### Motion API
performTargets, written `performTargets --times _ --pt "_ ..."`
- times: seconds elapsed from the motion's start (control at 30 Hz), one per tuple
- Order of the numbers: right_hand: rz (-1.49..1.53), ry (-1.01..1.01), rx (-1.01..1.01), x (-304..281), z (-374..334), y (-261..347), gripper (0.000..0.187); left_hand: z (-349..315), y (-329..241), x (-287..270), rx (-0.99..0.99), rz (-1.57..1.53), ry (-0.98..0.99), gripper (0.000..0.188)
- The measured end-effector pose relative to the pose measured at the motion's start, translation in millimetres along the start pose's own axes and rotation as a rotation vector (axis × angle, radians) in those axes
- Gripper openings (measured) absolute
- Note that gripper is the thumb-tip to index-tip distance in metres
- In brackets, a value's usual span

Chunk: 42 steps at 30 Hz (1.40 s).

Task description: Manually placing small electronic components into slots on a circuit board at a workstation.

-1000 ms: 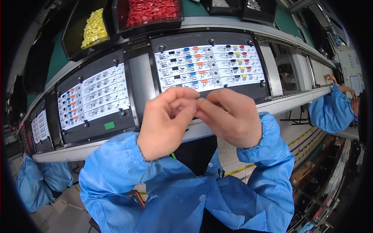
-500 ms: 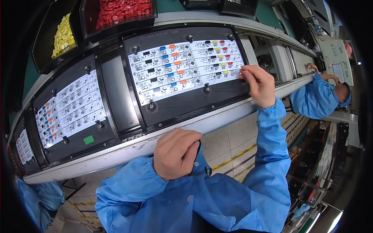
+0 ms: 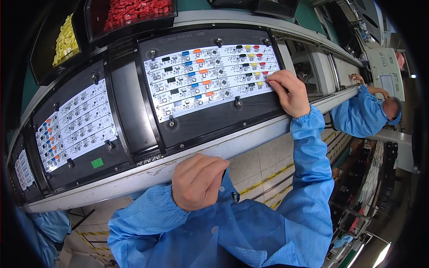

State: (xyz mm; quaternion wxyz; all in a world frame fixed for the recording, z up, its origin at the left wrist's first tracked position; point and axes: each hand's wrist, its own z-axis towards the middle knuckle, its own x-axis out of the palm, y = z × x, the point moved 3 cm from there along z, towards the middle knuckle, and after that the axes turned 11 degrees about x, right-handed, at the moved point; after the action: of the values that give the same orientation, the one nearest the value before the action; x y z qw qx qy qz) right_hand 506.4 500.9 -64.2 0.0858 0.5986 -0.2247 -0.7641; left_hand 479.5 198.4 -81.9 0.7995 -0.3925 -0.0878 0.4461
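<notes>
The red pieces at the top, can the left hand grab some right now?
Probably not without stretching: the left hand is curled in front of the silver rail, and the black frame lies between. Nothing seems to cover the red pieces, though, so the way above looks free.

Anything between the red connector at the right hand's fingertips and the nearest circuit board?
Nothing visible. The right hand pinches the red connector at that circuit board's right end, just right of its yellow connector; fingers hide whether it's seated.

Metal-railed conveyor [image 3: 214, 145]: black trays [image 3: 205, 121], white boards [image 3: 181, 106] atop.
</notes>
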Motion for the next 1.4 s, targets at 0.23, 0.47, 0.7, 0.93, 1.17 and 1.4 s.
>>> performTargets --times 0.23,0.47,0.7,0.93,1.17,1.4 --pt "-0.051 -0.008 -0.004 0.0 -0.9 -0.2 0.015 -1.0 1.4 -0.7 0.005 -0.003 0.001 0.023" --pt "-0.156 0.001 -0.057 2.1 -1.8 4.2 0.015 -3.4 1.4 -1.1 0.019 0.003 0.012 0.023" --pt "-0.17 -0.012 -0.081 1.7 -2.0 3.0 0.018 -5.1 2.1 -2.8 0.038 0.018 0.004 0.024" --pt "-0.074 -0.051 0.023 -0.2 -11.7 2.3 0.02 -6.6 2.4 -6.0 0.045 0.017 -0.002 0.023" --pt "-0.137 -0.11 -0.016 -3.6 -19.2 6.2 0.022 -6.5 2.3 -6.6 0.051 0.005 0.002 0.023" --pt "0.03 0.005 -0.256 18.3 -37.0 112.0 0.021 -14.0 2.0 -9.8 0.09 -0.027 -0.028 0.034"
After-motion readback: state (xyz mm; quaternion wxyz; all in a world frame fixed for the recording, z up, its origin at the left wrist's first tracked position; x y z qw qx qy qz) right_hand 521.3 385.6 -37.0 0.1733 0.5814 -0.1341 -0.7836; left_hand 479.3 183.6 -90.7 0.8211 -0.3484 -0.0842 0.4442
